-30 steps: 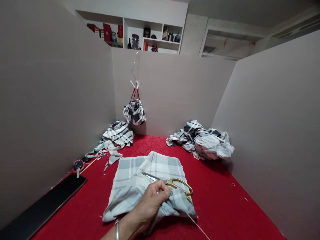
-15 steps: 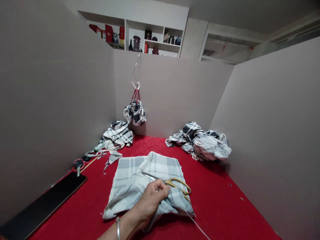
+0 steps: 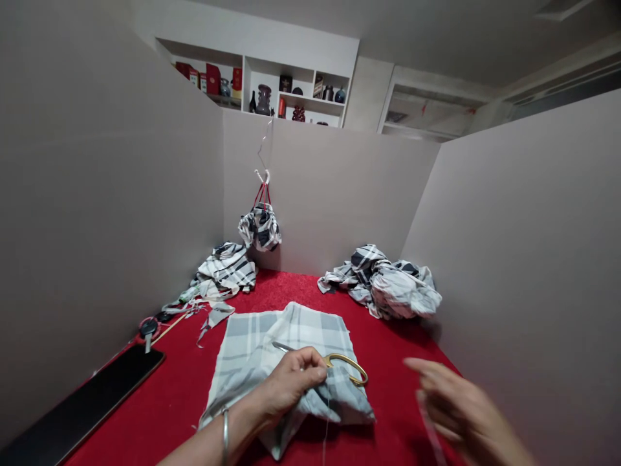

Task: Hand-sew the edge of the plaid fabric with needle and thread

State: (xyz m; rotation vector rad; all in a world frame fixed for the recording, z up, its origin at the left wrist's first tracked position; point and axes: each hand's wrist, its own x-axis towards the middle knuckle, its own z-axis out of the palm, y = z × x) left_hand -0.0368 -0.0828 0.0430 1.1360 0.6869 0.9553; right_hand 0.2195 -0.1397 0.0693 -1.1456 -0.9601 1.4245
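My left hand (image 3: 291,382) is closed in a pinch on the near edge of a grey plaid cloth (image 3: 252,343) that lies on the red table (image 3: 388,349). A thin white thread (image 3: 326,427) hangs down from the pinched spot. Gold-handled scissors (image 3: 339,364) rest on the cloth just beyond my fingers, blades pointing left. My right hand (image 3: 458,411) hovers at the lower right, blurred by motion, with its fingers stretched out toward the cloth.
Plaid cloth heaps lie at the back left (image 3: 226,272) and back right (image 3: 388,285). A bundle of cloth (image 3: 259,226) hangs from a hook on the back panel. A black slab (image 3: 87,401) and a small red-ringed tool (image 3: 148,325) sit at the left. Grey panels wall in the table.
My right hand has come into view at the lower right, moving fast. The left hand keeps its pinch on the cloth, whose near edge is now lifted slightly.
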